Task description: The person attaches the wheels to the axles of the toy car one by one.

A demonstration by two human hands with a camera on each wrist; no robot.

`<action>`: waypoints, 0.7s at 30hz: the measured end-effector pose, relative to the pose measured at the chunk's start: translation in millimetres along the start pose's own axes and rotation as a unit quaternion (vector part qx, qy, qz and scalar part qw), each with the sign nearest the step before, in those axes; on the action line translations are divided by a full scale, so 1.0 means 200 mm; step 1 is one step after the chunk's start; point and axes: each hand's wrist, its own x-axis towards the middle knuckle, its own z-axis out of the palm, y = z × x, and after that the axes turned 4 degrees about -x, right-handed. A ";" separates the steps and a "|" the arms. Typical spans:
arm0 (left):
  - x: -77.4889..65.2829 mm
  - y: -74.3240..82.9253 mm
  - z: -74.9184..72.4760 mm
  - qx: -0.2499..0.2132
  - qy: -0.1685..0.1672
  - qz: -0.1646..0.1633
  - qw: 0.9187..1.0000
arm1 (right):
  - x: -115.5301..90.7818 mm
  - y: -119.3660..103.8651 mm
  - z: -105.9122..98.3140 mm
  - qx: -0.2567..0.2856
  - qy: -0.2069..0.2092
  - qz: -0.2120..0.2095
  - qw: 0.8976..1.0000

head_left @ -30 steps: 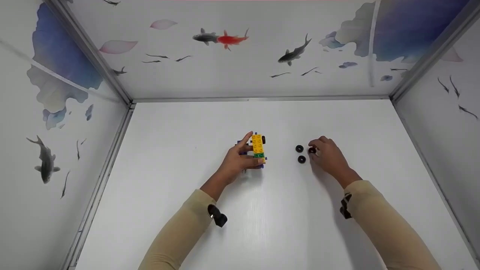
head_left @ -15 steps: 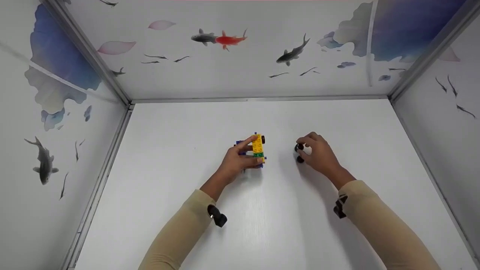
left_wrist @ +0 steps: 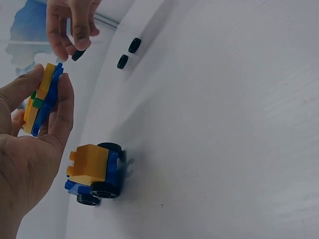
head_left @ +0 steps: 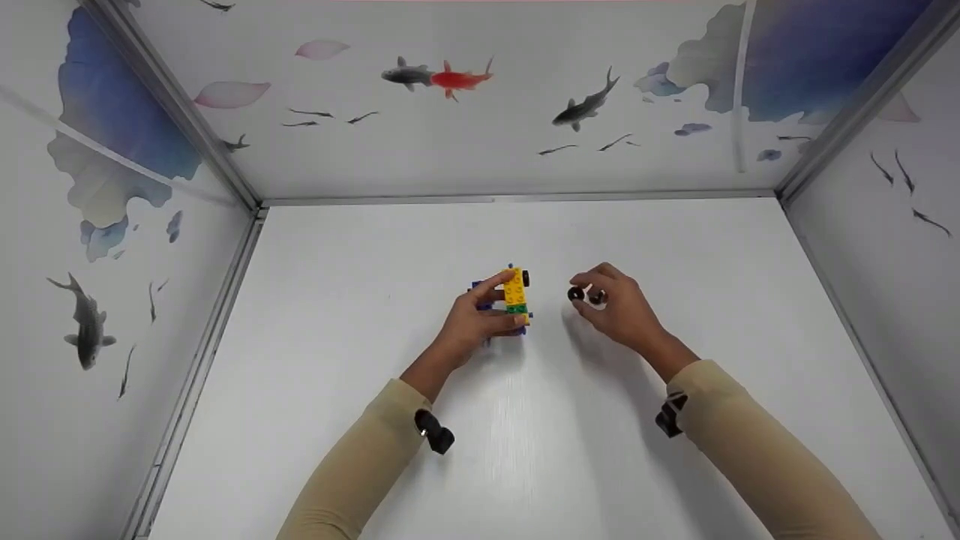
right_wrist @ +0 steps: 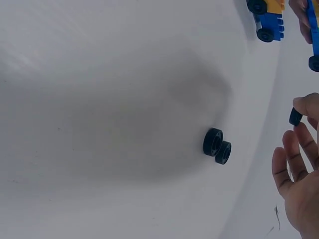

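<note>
My left hand (head_left: 466,321) holds up a toy brick car body (head_left: 516,288) in yellow, green and blue, thumb on one side and fingers on the other. One black wheel (right_wrist: 314,63) sits on the body's far end; a bare blue axle stub shows in the left wrist view. To the right, my right hand (head_left: 621,306) pinches a small black toy wheel (right_wrist: 295,117) between thumb and index finger, a short gap from the car body. Two loose black wheels, a nearer one (left_wrist: 134,45) and another (left_wrist: 122,61), stand on the table below the right hand.
A second brick car (left_wrist: 90,167), yellow over blue with black wheels, stands on the white table (head_left: 337,315) beneath my left hand. White panels (head_left: 510,150) printed with fish enclose the table at the back and sides.
My right hand has moved left from beside the loose wheels, lifting one wheel toward the car body. The left hand stays in place, its index finger now lower on the yellow bricks.
</note>
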 end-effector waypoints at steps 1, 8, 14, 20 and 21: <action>0.00 0.00 0.00 0.000 0.000 0.000 1.000 | 0.00 -0.01 0.00 0.001 -0.003 0.004 1.000; 0.00 0.00 -0.01 0.001 -0.001 0.006 1.000 | 0.01 -0.06 0.02 0.006 -0.008 -0.002 1.000; 0.00 -0.01 -0.01 0.005 -0.001 0.006 1.000 | 0.02 -0.10 0.03 0.009 -0.019 -0.006 1.000; 0.00 0.00 -0.01 0.011 0.002 0.004 1.000 | 0.02 -0.12 0.04 0.008 -0.032 -0.012 0.999; 0.00 0.00 -0.01 0.013 0.003 0.004 1.000 | 0.01 -0.12 0.04 0.008 -0.033 -0.013 0.999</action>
